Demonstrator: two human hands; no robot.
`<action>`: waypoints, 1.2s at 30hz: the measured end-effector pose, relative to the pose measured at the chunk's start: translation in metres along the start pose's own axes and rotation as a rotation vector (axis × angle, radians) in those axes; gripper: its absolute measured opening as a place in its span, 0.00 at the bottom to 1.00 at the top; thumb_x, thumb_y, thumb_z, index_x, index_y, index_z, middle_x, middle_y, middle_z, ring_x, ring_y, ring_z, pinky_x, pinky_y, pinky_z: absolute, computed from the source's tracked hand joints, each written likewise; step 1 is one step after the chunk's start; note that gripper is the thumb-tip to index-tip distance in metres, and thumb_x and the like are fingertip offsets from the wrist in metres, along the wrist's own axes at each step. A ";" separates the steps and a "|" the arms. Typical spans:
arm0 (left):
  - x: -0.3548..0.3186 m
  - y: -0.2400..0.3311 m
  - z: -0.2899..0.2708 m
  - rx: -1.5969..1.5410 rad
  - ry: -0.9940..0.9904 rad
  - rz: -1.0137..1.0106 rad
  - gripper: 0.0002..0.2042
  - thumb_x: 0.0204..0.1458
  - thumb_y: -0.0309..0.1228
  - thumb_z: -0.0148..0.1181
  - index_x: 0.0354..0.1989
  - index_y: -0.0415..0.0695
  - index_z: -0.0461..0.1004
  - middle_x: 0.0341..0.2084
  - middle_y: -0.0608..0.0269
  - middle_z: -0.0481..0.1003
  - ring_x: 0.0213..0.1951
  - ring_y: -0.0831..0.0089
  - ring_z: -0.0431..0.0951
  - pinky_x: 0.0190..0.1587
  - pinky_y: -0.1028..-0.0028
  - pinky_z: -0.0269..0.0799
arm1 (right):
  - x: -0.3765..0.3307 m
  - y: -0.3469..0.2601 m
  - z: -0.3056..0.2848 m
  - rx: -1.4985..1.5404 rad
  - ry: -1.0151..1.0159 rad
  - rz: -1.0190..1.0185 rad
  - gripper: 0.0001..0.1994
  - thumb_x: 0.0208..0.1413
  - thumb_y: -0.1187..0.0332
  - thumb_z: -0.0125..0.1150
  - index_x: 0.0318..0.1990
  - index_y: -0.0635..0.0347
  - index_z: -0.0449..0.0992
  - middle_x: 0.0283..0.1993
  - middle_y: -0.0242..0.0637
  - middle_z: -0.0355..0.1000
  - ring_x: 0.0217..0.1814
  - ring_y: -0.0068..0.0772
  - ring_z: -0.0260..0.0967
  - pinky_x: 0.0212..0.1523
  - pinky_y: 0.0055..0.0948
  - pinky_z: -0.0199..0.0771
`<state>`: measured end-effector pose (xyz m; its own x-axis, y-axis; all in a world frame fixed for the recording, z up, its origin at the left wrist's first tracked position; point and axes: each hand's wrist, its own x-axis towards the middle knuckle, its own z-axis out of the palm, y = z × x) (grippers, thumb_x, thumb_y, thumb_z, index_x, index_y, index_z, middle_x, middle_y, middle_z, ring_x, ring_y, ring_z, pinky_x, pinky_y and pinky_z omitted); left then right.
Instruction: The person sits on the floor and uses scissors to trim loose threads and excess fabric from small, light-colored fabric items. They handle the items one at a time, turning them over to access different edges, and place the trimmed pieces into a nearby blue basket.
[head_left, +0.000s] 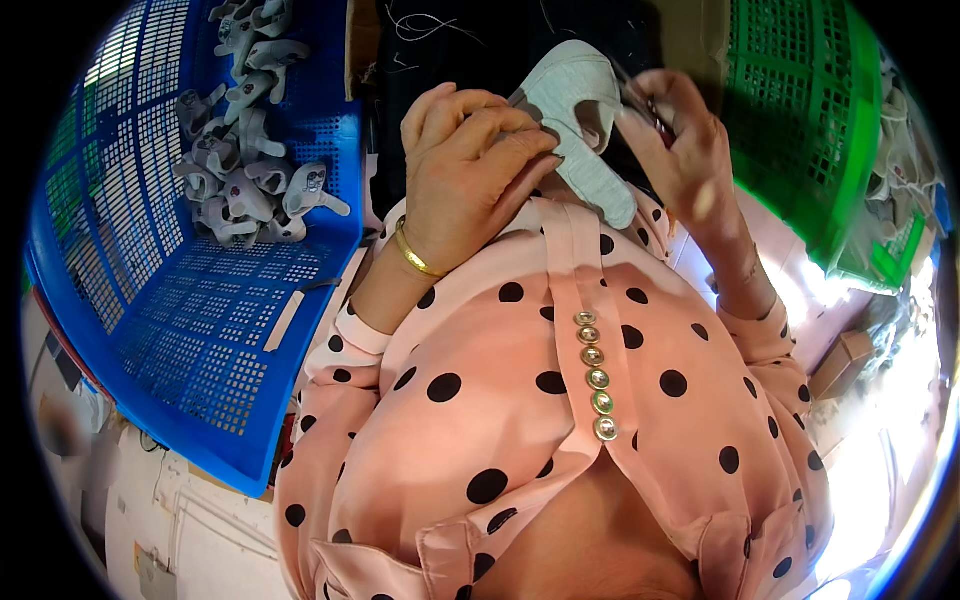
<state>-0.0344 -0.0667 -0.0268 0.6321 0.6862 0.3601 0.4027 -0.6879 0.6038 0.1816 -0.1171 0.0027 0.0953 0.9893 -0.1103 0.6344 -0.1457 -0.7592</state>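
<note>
A small pale grey cloth shoe (583,120) with a strap and a rounded opening is in front of my chest. My left hand (470,165) is closed on its left side, back of the hand up, with a gold bangle at the wrist. On the shoe's other side, my right hand (675,140) is closed around small dark metal scissors (655,108), mostly hidden by the fingers. Their thin tip points toward the shoe's upper edge. Whether the tip touches the cloth I cannot tell.
To the left stands a blue plastic basket (190,370) with several similar small grey shoes (250,190) heaped in its far part. A green basket (790,130) rises on the right, with more grey pieces (900,150) beyond it. Loose white threads (425,25) lie on dark cloth ahead.
</note>
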 end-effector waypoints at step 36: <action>-0.005 0.002 0.019 -0.301 0.021 -0.080 0.05 0.50 0.26 0.62 0.32 0.40 0.74 0.33 0.57 0.75 0.41 0.56 0.73 0.44 0.66 0.69 | 0.005 -0.030 -0.034 -0.842 -0.198 -0.573 0.19 0.48 0.49 0.63 0.22 0.54 0.68 0.13 0.31 0.61 0.15 0.34 0.64 0.16 0.29 0.59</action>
<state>-0.0244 -0.0757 -0.0409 0.5908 0.7426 0.3155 0.2349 -0.5324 0.8132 0.1889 -0.1083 0.0462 -0.4694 0.8823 -0.0357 0.8827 0.4678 -0.0451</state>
